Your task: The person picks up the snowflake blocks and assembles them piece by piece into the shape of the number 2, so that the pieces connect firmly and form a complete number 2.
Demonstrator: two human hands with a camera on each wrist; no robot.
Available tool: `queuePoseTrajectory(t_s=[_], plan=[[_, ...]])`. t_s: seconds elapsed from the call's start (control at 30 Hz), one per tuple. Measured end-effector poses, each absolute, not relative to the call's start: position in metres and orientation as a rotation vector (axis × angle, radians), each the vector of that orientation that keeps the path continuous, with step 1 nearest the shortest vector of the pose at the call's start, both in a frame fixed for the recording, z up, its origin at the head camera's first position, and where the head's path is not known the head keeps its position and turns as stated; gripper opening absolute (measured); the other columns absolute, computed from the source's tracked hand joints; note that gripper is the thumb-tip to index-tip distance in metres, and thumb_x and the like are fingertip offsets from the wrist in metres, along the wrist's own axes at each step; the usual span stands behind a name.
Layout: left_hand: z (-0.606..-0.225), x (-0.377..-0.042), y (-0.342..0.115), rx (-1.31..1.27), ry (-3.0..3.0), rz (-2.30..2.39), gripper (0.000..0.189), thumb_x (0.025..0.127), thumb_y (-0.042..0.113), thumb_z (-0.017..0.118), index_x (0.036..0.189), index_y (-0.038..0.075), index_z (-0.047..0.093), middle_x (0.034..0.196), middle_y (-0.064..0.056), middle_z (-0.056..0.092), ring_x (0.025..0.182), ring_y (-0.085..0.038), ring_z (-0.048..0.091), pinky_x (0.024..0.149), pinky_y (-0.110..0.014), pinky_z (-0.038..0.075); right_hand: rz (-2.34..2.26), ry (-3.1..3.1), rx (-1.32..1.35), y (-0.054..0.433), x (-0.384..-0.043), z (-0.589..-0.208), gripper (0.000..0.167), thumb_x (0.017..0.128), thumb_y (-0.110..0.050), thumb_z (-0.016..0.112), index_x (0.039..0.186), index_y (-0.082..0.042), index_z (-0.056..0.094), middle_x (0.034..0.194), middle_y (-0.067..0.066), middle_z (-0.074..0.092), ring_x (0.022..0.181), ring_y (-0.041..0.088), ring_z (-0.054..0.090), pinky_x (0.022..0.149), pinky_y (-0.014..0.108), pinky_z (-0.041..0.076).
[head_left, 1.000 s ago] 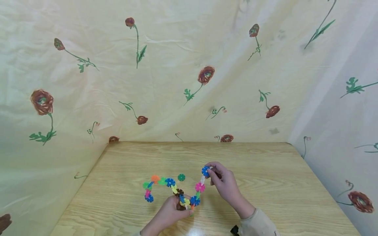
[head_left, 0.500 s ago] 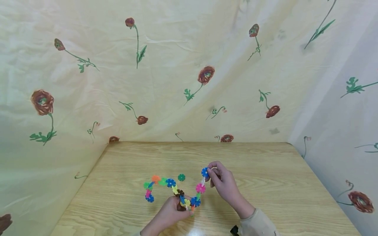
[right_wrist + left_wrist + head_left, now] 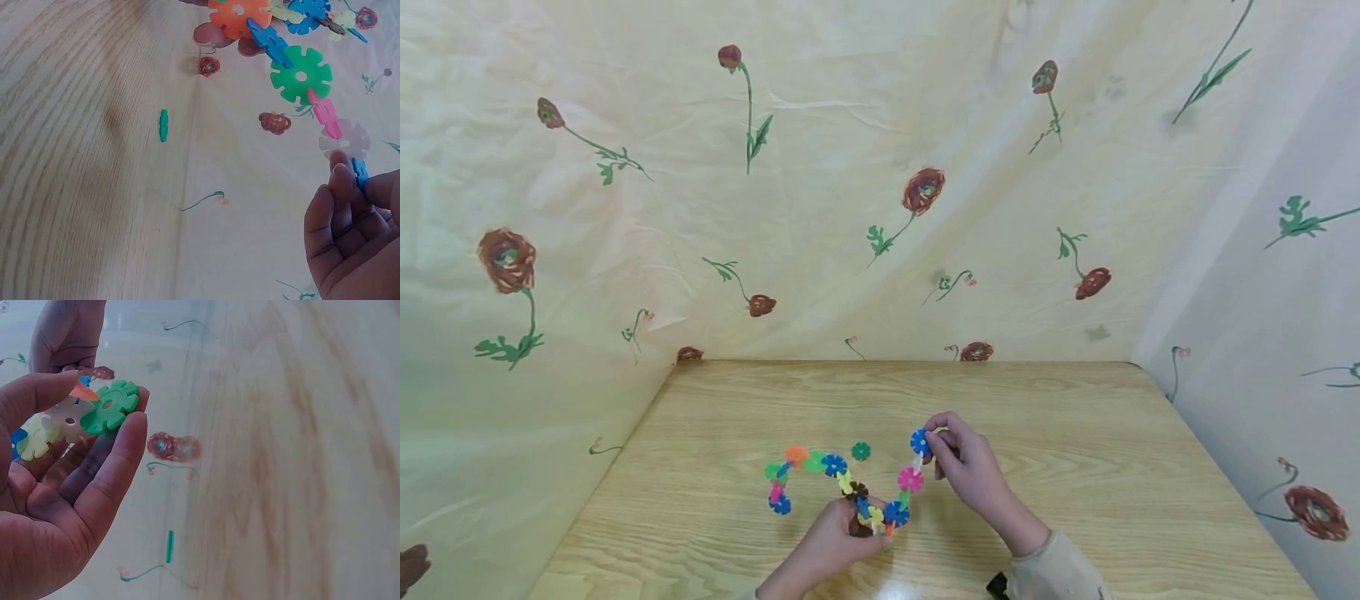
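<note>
A winding chain of colourful notched snowflake discs hangs between both hands in the head view. My left hand (image 3: 831,537) grips its middle; in the left wrist view a green disc (image 3: 111,409) lies between thumb and fingers, with white and yellow discs behind it. Higher and to the right, my right hand (image 3: 976,475) pinches the blue disc (image 3: 919,441) at the chain's end. That disc joins a white disc (image 3: 355,134), then a pink one (image 3: 911,479). The chain's other end curls left, past an orange disc (image 3: 796,455), down to a blue disc (image 3: 781,505).
A single loose green disc (image 3: 861,451) lies on the wooden table (image 3: 737,408) beyond the chain. Flower-patterned cloth (image 3: 820,208) rises behind the table and along both sides. A small black object (image 3: 997,586) shows by the right sleeve (image 3: 1056,571).
The chain's right end has dropped very slightly toward me, with the right hand still pinching the blue disc. The left hand keeps its hold and place.
</note>
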State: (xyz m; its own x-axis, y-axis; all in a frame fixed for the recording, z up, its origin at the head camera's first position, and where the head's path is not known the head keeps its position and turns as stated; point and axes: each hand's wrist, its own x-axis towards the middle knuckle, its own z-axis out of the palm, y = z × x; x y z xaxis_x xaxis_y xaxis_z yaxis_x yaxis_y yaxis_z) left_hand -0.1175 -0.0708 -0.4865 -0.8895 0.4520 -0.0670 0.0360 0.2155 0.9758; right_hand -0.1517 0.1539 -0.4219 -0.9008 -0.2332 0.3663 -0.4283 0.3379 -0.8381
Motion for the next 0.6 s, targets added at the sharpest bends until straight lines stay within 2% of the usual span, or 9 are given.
queuePoseTrajectory(t_s=[0.1, 0.2, 0.4, 0.53, 0.6], plan=[[-0.487, -0.117, -0.071, 0.459, 2.164, 1.715, 0.019, 0.086, 0.014, 0.073, 0.104, 0.01, 0.071, 0.089, 0.0, 0.067, 0.067, -0.007, 0.052, 0.062, -0.02, 0.046, 1.606, -2.396, 0.626, 0.157, -0.158, -0.434, 0.01, 0.101, 0.0, 0.049, 0.106, -0.003, 0.057, 0.07, -0.001, 0.062, 0.052, 0.026, 0.055, 0.048, 0.029, 0.049], [-0.486, -0.117, -0.071, 0.457, 2.167, 1.715, 0.019, 0.086, 0.014, 0.073, 0.105, 0.01, 0.071, 0.088, 0.0, 0.066, 0.067, -0.007, 0.052, 0.061, -0.02, 0.045, 1.617, -2.393, 0.646, 0.16, -0.162, -0.441, 0.012, 0.101, -0.005, 0.05, 0.109, -0.007, 0.058, 0.071, -0.001, 0.063, 0.052, 0.023, 0.055, 0.049, 0.029, 0.049], [-0.487, -0.117, -0.072, 0.434, 2.171, 1.719, 0.022, 0.086, 0.014, 0.074, 0.107, 0.011, 0.071, 0.085, 0.0, 0.066, 0.066, -0.008, 0.051, 0.06, -0.02, 0.044, 1.557, -2.426, 0.696, 0.162, -0.162, -0.444, 0.028, 0.103, -0.007, 0.048, 0.124, -0.018, 0.062, 0.076, -0.002, 0.062, 0.057, 0.015, 0.057, 0.05, 0.028, 0.05], [-0.488, -0.117, -0.071, 0.414, 2.174, 1.72, 0.026, 0.085, 0.014, 0.074, 0.111, 0.012, 0.07, 0.082, 0.0, 0.064, 0.064, -0.009, 0.05, 0.058, -0.02, 0.043, 1.456, -2.417, 0.768, 0.161, -0.161, -0.446, 0.031, 0.104, -0.01, 0.045, 0.131, -0.017, 0.059, 0.075, -0.005, 0.057, 0.058, 0.015, 0.057, 0.048, 0.025, 0.048], [-0.488, -0.117, -0.071, 0.416, 2.178, 1.724, 0.027, 0.085, 0.014, 0.074, 0.112, 0.012, 0.07, 0.085, 0.0, 0.064, 0.066, -0.009, 0.051, 0.059, -0.02, 0.044, 1.413, -2.407, 0.814, 0.16, -0.16, -0.447, 0.033, 0.103, -0.013, 0.049, 0.135, -0.014, 0.055, 0.077, -0.005, 0.057, 0.058, 0.012, 0.056, 0.049, 0.024, 0.047]])
